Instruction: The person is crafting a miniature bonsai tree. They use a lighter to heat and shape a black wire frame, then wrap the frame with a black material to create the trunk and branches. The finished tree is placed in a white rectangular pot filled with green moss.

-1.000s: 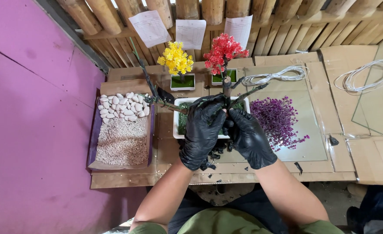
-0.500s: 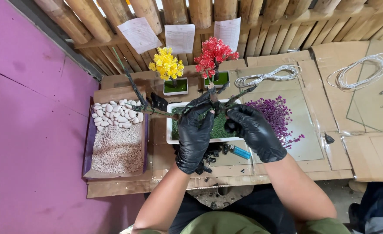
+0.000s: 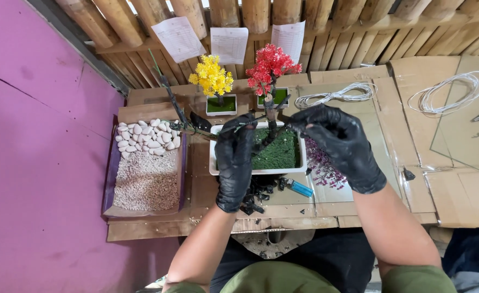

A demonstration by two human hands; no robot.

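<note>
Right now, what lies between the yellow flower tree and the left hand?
In the head view, between the yellow flower tree and the left hand: its small white pot, then the white tray's rim.

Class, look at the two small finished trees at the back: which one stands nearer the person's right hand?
The red-topped tree; it stands close behind the right hand, the yellow one farther left.

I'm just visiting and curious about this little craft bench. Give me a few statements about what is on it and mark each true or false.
1. Both hands, left hand and right hand, wear black gloves. True.
2. The white tray under the hands is filled with blue sand. False: it holds green moss-like material.
3. The yellow miniature tree stands left of the red miniature tree. True.
4. The white pebbles lie on the right side of the bench. False: they lie in a box on the left.
5. A coil of white wire lies behind the tray. True.
</note>
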